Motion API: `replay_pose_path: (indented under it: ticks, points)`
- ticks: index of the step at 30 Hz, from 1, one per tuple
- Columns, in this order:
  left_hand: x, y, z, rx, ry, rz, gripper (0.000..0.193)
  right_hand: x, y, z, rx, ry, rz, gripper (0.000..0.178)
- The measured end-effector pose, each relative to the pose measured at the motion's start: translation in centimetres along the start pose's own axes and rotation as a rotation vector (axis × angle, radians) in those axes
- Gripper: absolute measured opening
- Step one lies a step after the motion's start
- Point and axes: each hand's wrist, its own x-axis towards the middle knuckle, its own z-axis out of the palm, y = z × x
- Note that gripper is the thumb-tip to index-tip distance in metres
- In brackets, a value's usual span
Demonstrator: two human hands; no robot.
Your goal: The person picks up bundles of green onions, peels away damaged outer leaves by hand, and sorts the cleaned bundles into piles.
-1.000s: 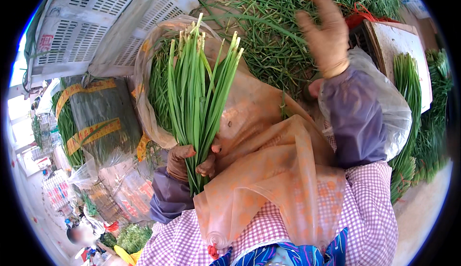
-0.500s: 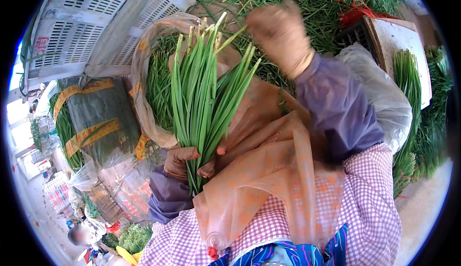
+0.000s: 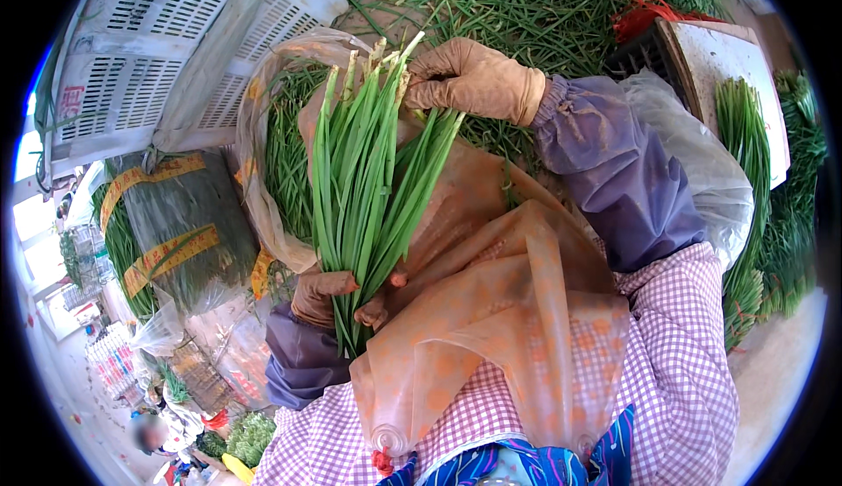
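A bunch of green Chinese chives (image 3: 360, 192) stands upright in front of me, pale cut ends at the top. Around its lower, leafy part is my left hand (image 3: 323, 298), in a brown glove with bare fingertips showing. My right hand (image 3: 481, 81), in a tan glove, is at the upper right of the bunch, with fingers bent in and pinched against the pale stem ends. Some of its fingertips are hidden behind the stems. Beneath lies a translucent orange-brown plastic sheet (image 3: 491, 267) over my lap. Behind the bunch, an open plastic bag (image 3: 254, 148) holds more chives.
White slotted crates (image 3: 132, 74) lean at the upper left. Below them stands a wrapped bundle of greens (image 3: 180, 223) with yellow tape. Loose chives (image 3: 561, 12) cover the floor ahead. A pale board (image 3: 732, 91) and bundled chives (image 3: 744, 148) stand at the right. Another person (image 3: 167, 433) is far left.
My right hand has come leftward and down from beside the bunch to its pale stem ends, its fingers now bent in against them. The left hand keeps its hold.
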Motion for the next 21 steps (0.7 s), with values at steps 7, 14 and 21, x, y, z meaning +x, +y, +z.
replay_pose_path:
  ticks: [7, 14, 21]
  points:
    - [0.0, 0.0, -1.0, -0.081, -0.150, -0.099, 0.071, -3.1, 1.8, -5.9, -0.950, 0.426, 0.042, 0.013]
    - [0.2, 0.0, -0.5, -0.027, -0.085, -0.066, 0.070, -0.8, -1.7, -0.8, -0.295, 0.087, -0.056, 0.033]
    - [0.1, -1.0, 0.7, -0.102, -0.059, 0.031, 0.068, -1.6, -3.6, 4.1, -1.243, 0.602, -0.586, 0.007]
